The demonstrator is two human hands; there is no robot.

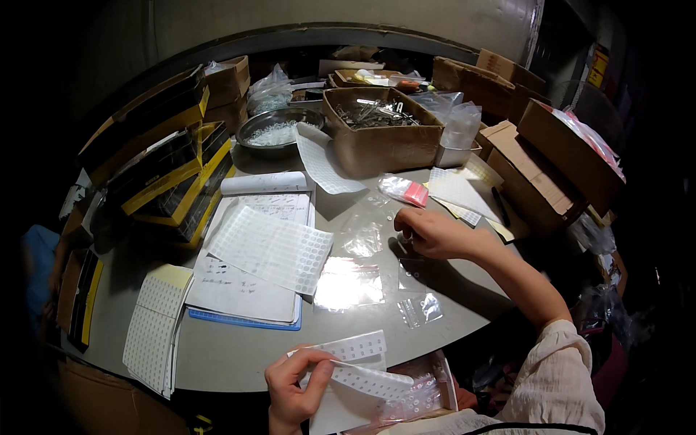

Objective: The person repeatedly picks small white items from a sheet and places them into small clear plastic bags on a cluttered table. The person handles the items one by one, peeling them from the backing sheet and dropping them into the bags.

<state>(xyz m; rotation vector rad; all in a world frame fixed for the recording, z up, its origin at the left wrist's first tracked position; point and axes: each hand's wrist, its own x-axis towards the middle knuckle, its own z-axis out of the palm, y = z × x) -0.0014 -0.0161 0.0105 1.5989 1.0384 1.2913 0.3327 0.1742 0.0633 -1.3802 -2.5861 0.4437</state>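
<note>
1. Sticker sheet (373,382): one, white with small dark marks, bent; nearer to me than the notebook (239,304) and off to its right, above an open box (447,384) of small bags. A second marked sheet (362,349) shows just behind it.
2. Left hand (299,384): mine, at the same place, nearer to me than the notebook. Thumb and bent fingers pinch the sticker sheet by its left end.
3. Right hand (433,233): mine, reaching over the table to the right of the notebook. Fingers curled inward, tips low; whether they pinch anything I cannot tell.
4. Clear bags (362,235): several, flat, between the notebook and my right hand and on toward me; one small bag (420,310) lies at the near end.
5. Step in hand, by my judgement: stickers kept ready in the left while the right attends to something small among the bags.
6. Next move, by my judgement: calls for a steady left pinch, the sheet's marked face kept toward me, and a fine fingertip grip on the right, since thin bags would slide easily.
7. Loose sheet (275,246): white, dotted, lying across the notebook.
8. Sheet stack (154,326): left of the notebook, at its near corner.
9. Metal bowl (250,148): beyond the notebook, holding small clear pieces.
10. Carton (384,151): brown, beyond the notebook to the right, holding metal pins.
</note>
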